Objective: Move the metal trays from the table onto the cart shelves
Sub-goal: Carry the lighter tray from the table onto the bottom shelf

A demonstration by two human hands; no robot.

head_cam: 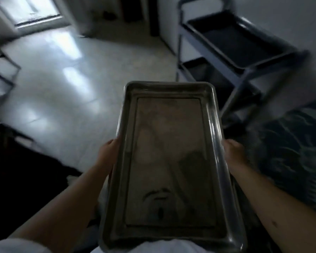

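I hold a rectangular metal tray [170, 161] level in front of my body, its long side pointing away from me. My left hand [109, 152] grips its left rim and my right hand [233, 152] grips its right rim, fingers tucked under the edges. The tray is empty and its bottom shows dull reflections. The metal cart [241, 52] stands at the upper right, past the tray's far end, with a dark top shelf [239, 41] and a lower shelf [204, 70]; both shelves look bare. The view is dim and blurred.
Pale glossy floor tiles [62, 79] spread across the left and centre. A bright doorway [31, 10] is at the upper left. A dark frame [2, 70] stands at the left edge, and a dark patterned surface [295, 152] lies at the right.
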